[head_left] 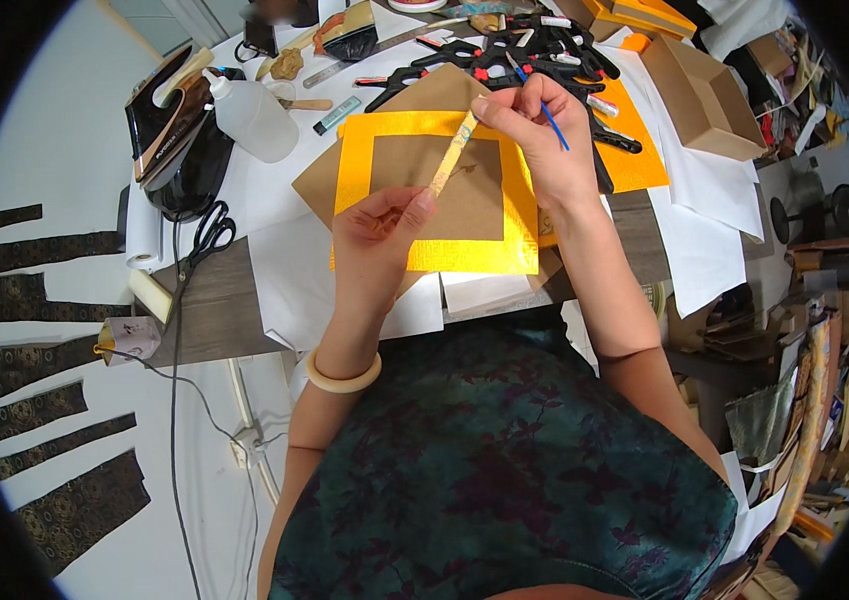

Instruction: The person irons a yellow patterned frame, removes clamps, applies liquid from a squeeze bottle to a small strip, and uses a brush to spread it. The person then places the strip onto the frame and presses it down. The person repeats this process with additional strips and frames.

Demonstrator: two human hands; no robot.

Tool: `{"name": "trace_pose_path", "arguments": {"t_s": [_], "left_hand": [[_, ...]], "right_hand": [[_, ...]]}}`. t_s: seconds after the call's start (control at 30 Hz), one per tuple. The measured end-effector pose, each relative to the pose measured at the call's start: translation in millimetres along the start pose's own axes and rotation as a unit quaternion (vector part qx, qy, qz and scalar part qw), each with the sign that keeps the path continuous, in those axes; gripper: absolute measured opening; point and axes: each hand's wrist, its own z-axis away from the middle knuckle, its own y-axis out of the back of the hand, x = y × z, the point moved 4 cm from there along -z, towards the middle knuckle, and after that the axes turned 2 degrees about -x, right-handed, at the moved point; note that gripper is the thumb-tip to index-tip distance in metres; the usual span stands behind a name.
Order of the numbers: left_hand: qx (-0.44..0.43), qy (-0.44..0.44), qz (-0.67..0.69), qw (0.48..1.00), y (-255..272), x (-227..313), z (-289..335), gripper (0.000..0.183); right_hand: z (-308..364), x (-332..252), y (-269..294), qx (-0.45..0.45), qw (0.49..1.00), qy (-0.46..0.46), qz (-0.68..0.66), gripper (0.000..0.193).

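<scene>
A narrow pale-yellow patterned strip (452, 158) is stretched at a slant between my two hands. Its lower end is pinched between the thumb and fingers of my left hand (382, 232). My right hand (550, 140) pinches the upper end, and a slim blue stick tool (554, 126) with a thin pointed tip is tucked between its fingers. Beneath the strip lies a bright yellow patterned frame (519, 215), with brown board (454, 200) showing through its opening. Another brown board (314, 183) sticks out at an angle from under the frame.
Black spring clamps (484, 70) crowd the back of the table. To the left are a squeeze bottle (256, 118), a black iron (179, 160), black scissors (212, 232) and a glue stick (336, 115). An open cardboard box (709, 100) sits back right; cords (176, 400) hang off the left edge.
</scene>
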Motion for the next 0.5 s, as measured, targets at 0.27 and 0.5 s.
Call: {"name": "trace_pose_path", "arguments": {"t_s": [0.27,0.5], "left_hand": [[-0.006,0.006,-0.026,1.0,0.8,0.0,1.1,0.018],[-0.012,-0.002,-0.052,0.999,-2.4,2.3,-7.1,0.02]], "right_hand": [[1.4,1.8,-0.8,0.008,1.0,-0.008,0.016,0.042],[5.0,-2.0,-10.7,-0.022,1.0,-0.007,0.018,0.039]]}}
